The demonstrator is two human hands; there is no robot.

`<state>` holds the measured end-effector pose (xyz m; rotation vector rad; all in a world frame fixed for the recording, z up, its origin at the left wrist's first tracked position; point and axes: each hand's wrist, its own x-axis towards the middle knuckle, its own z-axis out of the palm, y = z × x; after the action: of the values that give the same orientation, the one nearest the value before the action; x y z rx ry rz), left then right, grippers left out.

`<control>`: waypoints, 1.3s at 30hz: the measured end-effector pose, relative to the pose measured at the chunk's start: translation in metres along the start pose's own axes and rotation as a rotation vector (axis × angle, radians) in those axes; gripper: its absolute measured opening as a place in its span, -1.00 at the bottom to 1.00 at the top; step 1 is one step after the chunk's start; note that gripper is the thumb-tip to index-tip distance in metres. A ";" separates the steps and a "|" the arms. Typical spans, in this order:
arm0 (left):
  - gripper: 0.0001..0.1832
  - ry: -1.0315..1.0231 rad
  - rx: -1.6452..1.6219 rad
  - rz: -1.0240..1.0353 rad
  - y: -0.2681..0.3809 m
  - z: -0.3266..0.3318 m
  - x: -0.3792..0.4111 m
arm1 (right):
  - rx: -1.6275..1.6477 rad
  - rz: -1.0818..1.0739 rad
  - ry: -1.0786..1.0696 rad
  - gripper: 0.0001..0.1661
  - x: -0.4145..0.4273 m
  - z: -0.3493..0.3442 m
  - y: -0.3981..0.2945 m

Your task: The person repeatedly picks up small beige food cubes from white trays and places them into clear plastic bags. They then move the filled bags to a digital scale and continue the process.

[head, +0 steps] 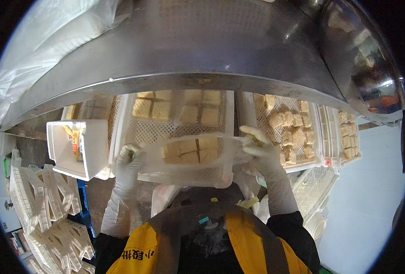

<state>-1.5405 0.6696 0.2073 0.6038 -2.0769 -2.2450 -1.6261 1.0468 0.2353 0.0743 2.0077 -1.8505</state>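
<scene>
Between my two gloved hands a translucent plastic bag [188, 169] is stretched sideways, its mouth spread apart. My left hand [130, 158] grips its left end with curled fingers. At the other end, my right hand [259, 147] pinches the film between thumb and fingers. Below the bag lies a white perforated plastic crate [229, 150]. Pale yellow tofu-like blocks [190, 152] show through the film, blurred by it. Farther back in the same crate sit more square blocks [161, 110], partly behind the film or in shadow.
A stainless steel surface edge [202, 79] runs across beyond the crate. To the right, another crate [320, 137] holds rough chunks [298, 137]. A white bin [96, 147] containing a colourful packet stands left. Several white crates [45, 195] are stacked at lower left.
</scene>
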 end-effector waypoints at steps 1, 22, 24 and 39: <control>-0.82 0.023 0.277 0.220 0.005 0.003 -0.002 | -0.165 -0.048 -0.020 -0.46 -0.007 0.001 -0.008; -0.59 -0.526 1.004 0.411 0.049 0.094 -0.009 | -0.685 -0.773 -0.230 -0.70 0.055 -0.074 0.008; -0.67 -0.440 0.591 0.469 0.045 0.126 -0.035 | -0.881 -0.498 0.006 -0.64 0.083 -0.132 0.017; -0.68 -0.242 0.088 0.191 -0.101 0.324 -0.120 | -1.547 -0.131 -0.147 -0.30 0.351 -0.310 0.044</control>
<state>-1.5008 1.0236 0.1532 0.1308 -2.2397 -2.2231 -2.0140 1.2704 0.0899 -0.5953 2.7317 0.0461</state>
